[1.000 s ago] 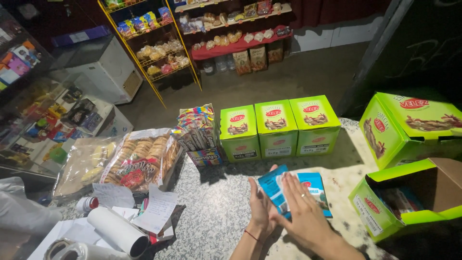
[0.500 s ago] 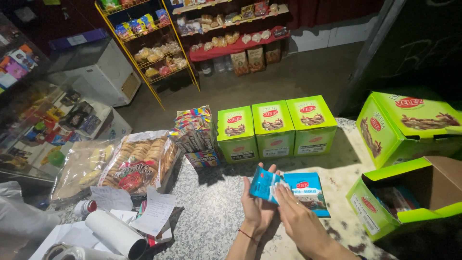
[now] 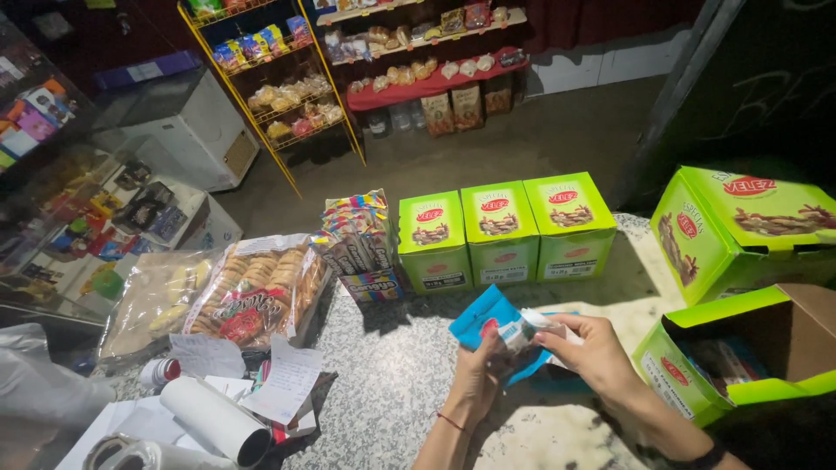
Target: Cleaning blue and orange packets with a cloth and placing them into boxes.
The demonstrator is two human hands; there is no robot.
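Hands meet low and right of centre in my head view: left hand (image 3: 477, 376) and right hand (image 3: 590, 350) both pinch a blue snack packet (image 3: 488, 320) between fingertips, above the speckled counter (image 3: 392, 383), near three green boxes (image 3: 503, 228).

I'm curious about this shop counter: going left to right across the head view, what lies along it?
Clear bag of round biscuits → colourful striped sweet packets → three small green cardboard boxes → large closed green carton.
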